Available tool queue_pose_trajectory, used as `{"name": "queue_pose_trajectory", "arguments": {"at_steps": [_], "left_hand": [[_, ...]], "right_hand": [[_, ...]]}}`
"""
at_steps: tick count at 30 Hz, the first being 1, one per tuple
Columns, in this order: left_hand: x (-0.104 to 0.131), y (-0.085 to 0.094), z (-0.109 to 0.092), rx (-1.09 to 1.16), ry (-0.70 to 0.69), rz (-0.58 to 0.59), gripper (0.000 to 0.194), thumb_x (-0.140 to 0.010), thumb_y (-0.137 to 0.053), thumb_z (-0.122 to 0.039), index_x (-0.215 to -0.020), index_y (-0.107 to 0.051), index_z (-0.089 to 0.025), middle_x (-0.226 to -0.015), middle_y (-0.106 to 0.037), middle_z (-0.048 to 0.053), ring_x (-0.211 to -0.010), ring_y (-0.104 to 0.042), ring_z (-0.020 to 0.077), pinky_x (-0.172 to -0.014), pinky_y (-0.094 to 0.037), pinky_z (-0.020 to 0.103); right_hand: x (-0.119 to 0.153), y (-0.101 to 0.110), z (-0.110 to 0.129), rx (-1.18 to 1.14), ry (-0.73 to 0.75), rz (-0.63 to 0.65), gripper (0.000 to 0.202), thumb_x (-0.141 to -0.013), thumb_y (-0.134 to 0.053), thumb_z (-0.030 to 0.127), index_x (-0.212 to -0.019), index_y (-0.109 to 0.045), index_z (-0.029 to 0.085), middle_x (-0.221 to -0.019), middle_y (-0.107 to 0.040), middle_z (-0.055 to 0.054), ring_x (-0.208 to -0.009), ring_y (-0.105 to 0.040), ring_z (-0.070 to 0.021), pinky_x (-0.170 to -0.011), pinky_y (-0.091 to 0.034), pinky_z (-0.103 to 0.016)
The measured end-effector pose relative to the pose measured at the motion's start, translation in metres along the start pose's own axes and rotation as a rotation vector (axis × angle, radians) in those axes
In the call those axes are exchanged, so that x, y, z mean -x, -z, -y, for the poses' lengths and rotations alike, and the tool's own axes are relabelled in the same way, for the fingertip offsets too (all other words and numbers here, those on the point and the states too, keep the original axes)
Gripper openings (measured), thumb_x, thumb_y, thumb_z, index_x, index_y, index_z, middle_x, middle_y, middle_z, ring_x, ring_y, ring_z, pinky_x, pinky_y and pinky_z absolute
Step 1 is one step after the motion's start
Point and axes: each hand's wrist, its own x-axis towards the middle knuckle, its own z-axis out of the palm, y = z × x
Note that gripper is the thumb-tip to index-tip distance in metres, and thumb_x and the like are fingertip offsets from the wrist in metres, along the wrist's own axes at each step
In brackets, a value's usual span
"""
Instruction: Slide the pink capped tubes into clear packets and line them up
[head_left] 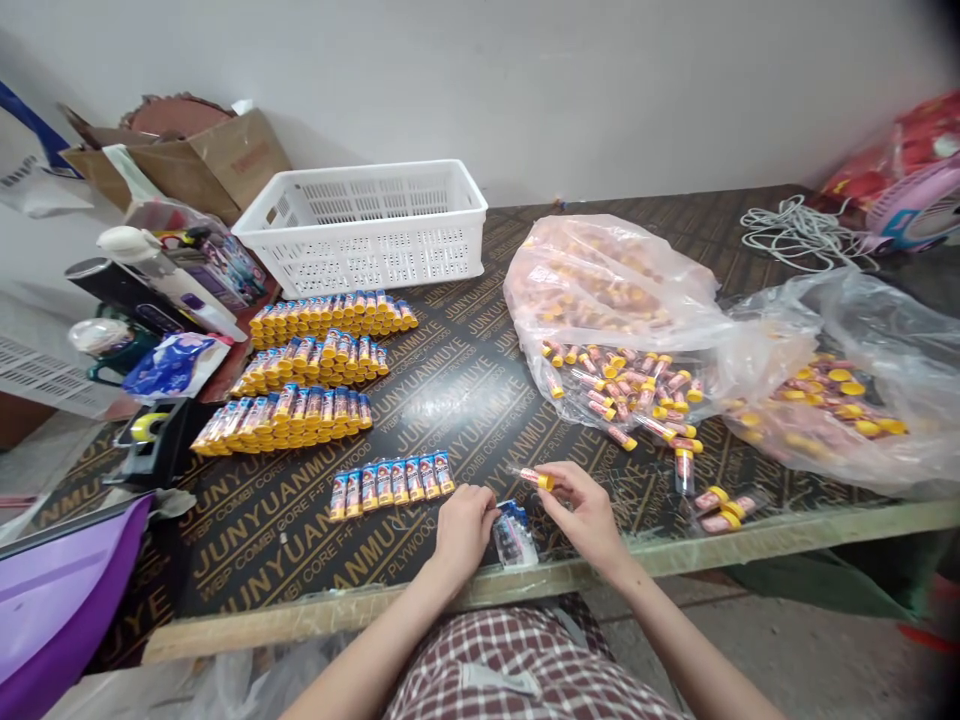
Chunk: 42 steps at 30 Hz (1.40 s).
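My left hand (463, 528) is closed, its fingertips pinching the edge of a small pile of blue-and-clear plastic sleeves (516, 538) near the table's front edge. Between the thumb and fingers of my right hand (586, 512) is a small clear tube with a yellow cap (537, 479), lying nearly level with pink contents inside. To the left of my left hand lies a row of tubes in printed blue sleeves (391, 484). A few unsleeved capped tubes (721, 508) lie to the right of my right hand.
Stacked rows of sleeved tubes (289, 420) stand at the left, before a white basket (367, 245). Plastic bags (615, 270) of capped tubes spread over the right side. A tape dispenser (154, 445), a purple dustpan-like piece (75, 610), and a pink fan (919, 205) sit around the edges.
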Motion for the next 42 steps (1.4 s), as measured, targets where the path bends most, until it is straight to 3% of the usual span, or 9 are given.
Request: {"name": "queue_pose_trajectory", "arguments": {"at_steps": [6, 10, 15, 27, 31, 35, 38, 40, 42], "left_hand": [[-0.013, 0.017, -0.005, 0.787, 0.334, -0.081, 0.021, -0.068, -0.067, -0.027, -0.073, -0.048, -0.019, -0.051, -0.054, -0.006, -0.048, -0.053, 0.0115, -0.052, -0.041, 0.022], [-0.023, 0.029, -0.003, 1.108, 0.469, -0.144, 0.042, -0.050, -0.082, -0.026, -0.083, -0.057, -0.016, -0.062, -0.064, -0.003, -0.053, -0.058, 0.0096, -0.056, -0.047, 0.021], [-0.027, 0.033, -0.003, 1.256, 0.533, -0.236, 0.034, -0.049, -0.084, -0.036, -0.065, -0.066, -0.012, -0.061, -0.064, -0.001, -0.054, -0.057, 0.0073, -0.057, -0.049, 0.020], [-0.025, 0.031, -0.002, 1.188, 0.533, -0.330, 0.037, -0.054, -0.080, -0.045, -0.063, -0.066, -0.012, -0.058, -0.064, 0.001, -0.053, -0.058, 0.0100, -0.055, -0.047, 0.021], [-0.022, 0.031, -0.012, 1.195, 0.432, -0.231, 0.035, -0.062, -0.076, -0.044, -0.071, -0.065, -0.012, -0.065, -0.064, 0.000, -0.060, -0.059, 0.0104, -0.058, -0.049, 0.022], [-0.017, 0.035, -0.025, 1.280, 0.422, -0.052, 0.044, -0.058, -0.081, -0.036, -0.092, -0.063, -0.014, -0.067, -0.066, 0.000, -0.060, -0.061, 0.0114, -0.061, -0.051, 0.025], [-0.014, 0.035, -0.029, 1.276, 0.445, 0.078, 0.046, -0.057, -0.082, -0.036, -0.091, -0.064, -0.011, -0.065, -0.067, 0.002, -0.056, -0.060, 0.0112, -0.058, -0.049, 0.024], [-0.013, 0.033, -0.029, 1.262, 0.452, 0.153, 0.042, -0.056, -0.083, -0.037, -0.082, -0.066, -0.008, -0.066, -0.067, 0.003, -0.055, -0.059, 0.0105, -0.058, -0.048, 0.023], [-0.012, 0.032, -0.029, 1.255, 0.457, 0.190, 0.041, -0.054, -0.084, -0.036, -0.079, -0.066, -0.009, -0.065, -0.066, 0.003, -0.055, -0.059, 0.0104, -0.058, -0.048, 0.023]], "right_hand": [[0.013, 0.000, 0.011, 0.018, 0.024, -0.103, 0.020, -0.084, -0.057, 0.021, -0.102, -0.065, 0.024, -0.105, -0.061, -0.008, -0.096, -0.060, -0.0209, -0.073, -0.057, -0.033], [0.019, -0.003, 0.017, 0.002, 0.052, -0.117, 0.022, -0.085, -0.056, 0.021, -0.104, -0.066, 0.026, -0.107, -0.061, -0.008, -0.099, -0.060, -0.0216, -0.081, -0.055, -0.037], [0.021, -0.009, 0.024, 0.068, 0.126, -0.120, 0.027, -0.086, -0.055, 0.017, -0.107, -0.066, 0.029, -0.107, -0.061, -0.007, -0.099, -0.059, -0.0215, -0.088, -0.051, -0.041], [0.020, -0.018, 0.028, 0.080, 0.192, -0.054, 0.034, -0.085, -0.054, 0.013, -0.113, -0.064, 0.030, -0.108, -0.060, -0.006, -0.100, -0.059, -0.0206, -0.089, -0.049, -0.038], [0.019, -0.022, 0.024, 0.036, 0.188, 0.097, 0.035, -0.088, -0.046, 0.011, -0.112, -0.063, 0.028, -0.108, -0.059, -0.006, -0.100, -0.059, -0.0191, -0.086, -0.051, -0.035], [0.012, -0.026, 0.016, 0.098, 0.227, 0.055, 0.044, -0.083, -0.048, 0.008, -0.121, -0.056, 0.028, -0.104, -0.056, -0.007, -0.098, -0.058, -0.0197, -0.085, -0.051, -0.036], [0.004, -0.025, 0.013, 0.131, 0.259, 0.071, 0.069, -0.071, -0.055, 0.008, -0.135, -0.039, 0.026, -0.129, -0.045, -0.011, -0.116, -0.049, -0.0262, -0.096, -0.045, -0.044], [0.001, -0.024, 0.014, 0.098, 0.277, 0.171, 0.080, -0.065, -0.055, 0.008, -0.140, -0.031, 0.025, -0.143, -0.032, -0.012, -0.129, -0.038, -0.0293, -0.101, -0.041, -0.047], [-0.002, -0.023, 0.014, 0.050, 0.287, 0.275, 0.084, -0.062, -0.053, 0.006, -0.141, -0.028, 0.024, -0.144, -0.033, -0.011, -0.132, -0.036, -0.0282, -0.104, -0.040, -0.045]]}}
